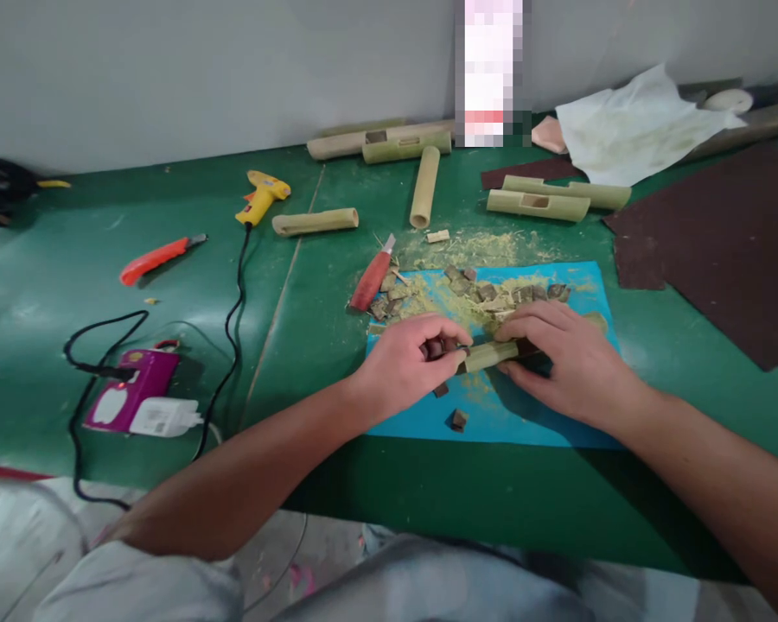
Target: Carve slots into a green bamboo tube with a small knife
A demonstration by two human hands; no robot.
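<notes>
Over a blue sheet [415, 423], a short bamboo piece [491, 355] lies between my two hands. My left hand [411, 358] is closed round its left end, thumb and fingers pinching near a dark brown edge. The right end is held by my right hand [561, 358], its fingers bent over the top and the thumb below. Dark material shows at both ends of the bamboo, partly covered by my fingers. Small brown squares [458, 421] and pale shavings [421, 298] are scattered about the sheet. A red-handled knife [371, 281] rests at the sheet's upper left corner.
A yellow glue gun [263, 198], an orange cutter [159, 259] and a purple power block [133, 389] with black cables are on the left of the green table [324, 484]. Bamboo tubes [424, 186] lie behind. Brown sheet material [726, 250] and white cloth [635, 130] lie at right.
</notes>
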